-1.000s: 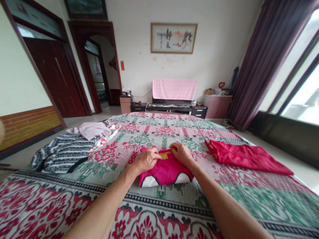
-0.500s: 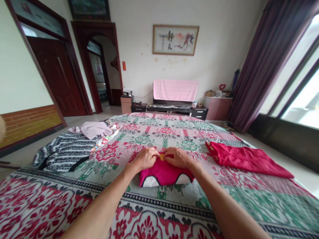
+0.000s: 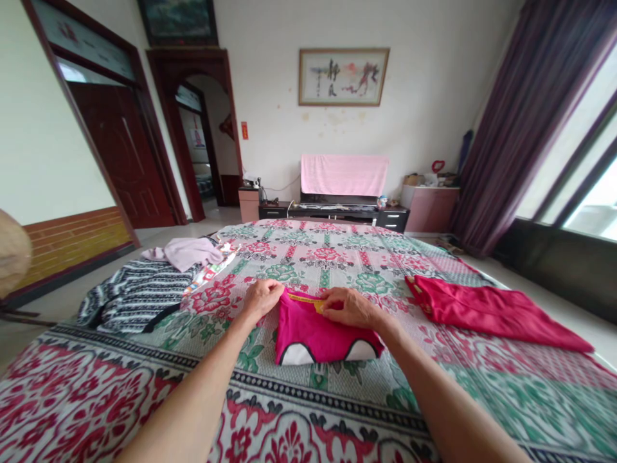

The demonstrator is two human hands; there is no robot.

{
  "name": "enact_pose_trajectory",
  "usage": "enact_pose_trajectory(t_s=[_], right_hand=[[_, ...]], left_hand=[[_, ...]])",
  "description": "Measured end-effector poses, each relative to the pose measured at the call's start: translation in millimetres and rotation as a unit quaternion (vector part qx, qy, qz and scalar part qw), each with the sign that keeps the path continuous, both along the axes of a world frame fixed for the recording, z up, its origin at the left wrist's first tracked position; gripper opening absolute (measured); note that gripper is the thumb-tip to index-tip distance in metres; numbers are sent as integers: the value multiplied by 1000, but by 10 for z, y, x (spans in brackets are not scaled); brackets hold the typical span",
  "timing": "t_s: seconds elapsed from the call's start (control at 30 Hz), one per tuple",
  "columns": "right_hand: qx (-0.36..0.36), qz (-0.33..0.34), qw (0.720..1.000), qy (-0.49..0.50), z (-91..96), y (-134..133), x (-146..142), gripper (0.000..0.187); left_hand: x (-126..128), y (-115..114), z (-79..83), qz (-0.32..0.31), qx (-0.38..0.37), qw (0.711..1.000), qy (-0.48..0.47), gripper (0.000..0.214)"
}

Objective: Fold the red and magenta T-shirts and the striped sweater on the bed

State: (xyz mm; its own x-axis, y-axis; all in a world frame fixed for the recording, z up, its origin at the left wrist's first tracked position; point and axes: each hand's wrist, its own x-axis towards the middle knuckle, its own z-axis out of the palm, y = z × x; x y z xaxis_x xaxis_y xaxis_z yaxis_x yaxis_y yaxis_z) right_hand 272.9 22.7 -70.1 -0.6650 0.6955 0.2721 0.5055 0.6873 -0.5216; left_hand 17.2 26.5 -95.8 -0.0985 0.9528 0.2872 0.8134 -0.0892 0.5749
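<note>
A magenta garment with a yellow inner edge and white, dark-trimmed patches at its near corners lies folded flat on the patterned bedspread. My left hand pinches its far left corner, fingers closed on the cloth. Over the right part of the same far edge, my right hand has its fingers curled on the fabric beside the yellow patch. What sits under the right fingertips is partly hidden.
To the left lies a heap with a black-and-white striped garment and a pale pink cloth. Folded red fabric rests on the right. A low black cabinet stands beyond the bed's far edge.
My left hand has moved left along the far edge to the garment's corner, so the hands are farther apart. More of the yellow edge shows. The view has shifted slightly.
</note>
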Motion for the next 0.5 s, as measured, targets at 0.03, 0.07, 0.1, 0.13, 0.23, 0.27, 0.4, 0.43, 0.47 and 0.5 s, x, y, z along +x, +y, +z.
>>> enact_pose_trajectory(t_s=[0.03,0.07,0.1,0.13,0.23,0.27,0.4,0.43,0.47,0.5], right_hand=[[-5,-4,1000,2,-11,9,1,14],[-9,-7,1000,2,-22,17,1,13],[-11,-8,1000,2,-31,24,2,13],[-13,-9,1000,1,-37,29,2,14],[-17,-10,1000,-9,-41,25,-1,16],[-16,-11,1000,-13,-39,19,-3,16],[-4,-17,1000,-17,-25,1,-18,11],[4,-26,1000,-10,-18,4,-18,12],[14,-45,999,5,-11,12,-13,14],[26,-76,996,28,-3,23,0,16]], left_hand=[[3,4,-14,-23,2,1000,-5,25],[10,10,-29,-43,6,999,-10,25],[20,18,-45,-56,12,998,-14,24],[34,27,-62,-60,17,998,-17,24],[80,50,-120,-34,27,999,-13,22],[93,56,-140,-27,29,999,-9,22],[112,70,-230,-21,38,999,10,22],[106,74,-254,-21,41,999,7,21],[96,78,-276,-22,45,999,-2,21],[86,82,-294,-22,47,999,-16,22]])
